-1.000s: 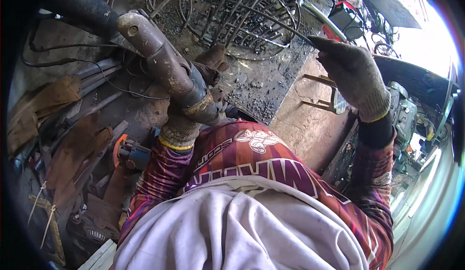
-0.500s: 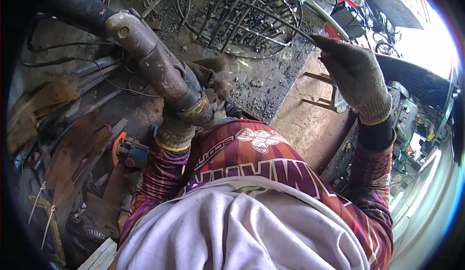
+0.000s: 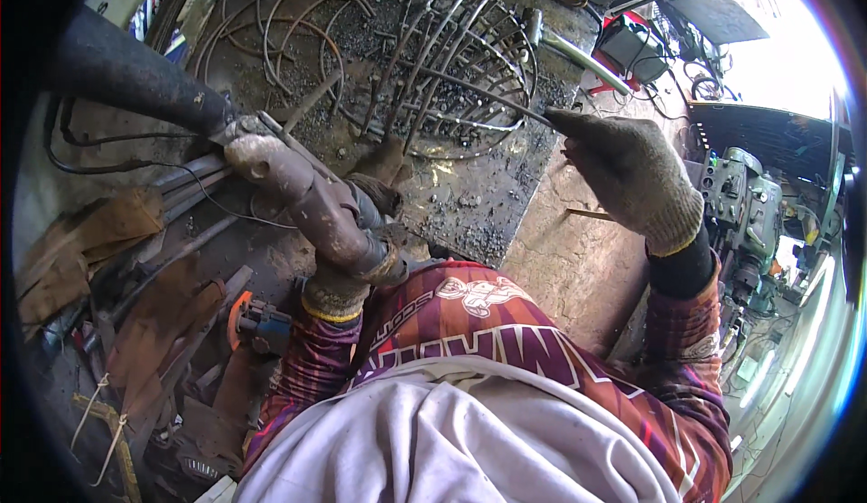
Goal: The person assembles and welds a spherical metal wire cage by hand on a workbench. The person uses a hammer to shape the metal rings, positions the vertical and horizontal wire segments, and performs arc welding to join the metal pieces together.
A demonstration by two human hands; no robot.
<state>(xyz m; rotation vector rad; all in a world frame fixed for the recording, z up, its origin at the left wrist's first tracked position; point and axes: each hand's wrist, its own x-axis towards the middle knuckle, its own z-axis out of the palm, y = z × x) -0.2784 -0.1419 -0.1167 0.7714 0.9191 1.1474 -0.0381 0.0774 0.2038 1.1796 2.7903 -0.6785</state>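
Your right hand gripped a thin rod slanting far and left over the metal frame. Your left hand, farther from it, sat partly hidden behind a thick pipe; its hold couldn't be told.

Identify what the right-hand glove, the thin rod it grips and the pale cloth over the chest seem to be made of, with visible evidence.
Right-hand glove: probably knitted cotton or a blend, matte and soiled; its cuff looks ribbed.
Thin rod: likely metal, dark and dull, judging by its slim, straight form.
Pale cloth: soft matte fabric, fibre unclear; it drapes in folds.
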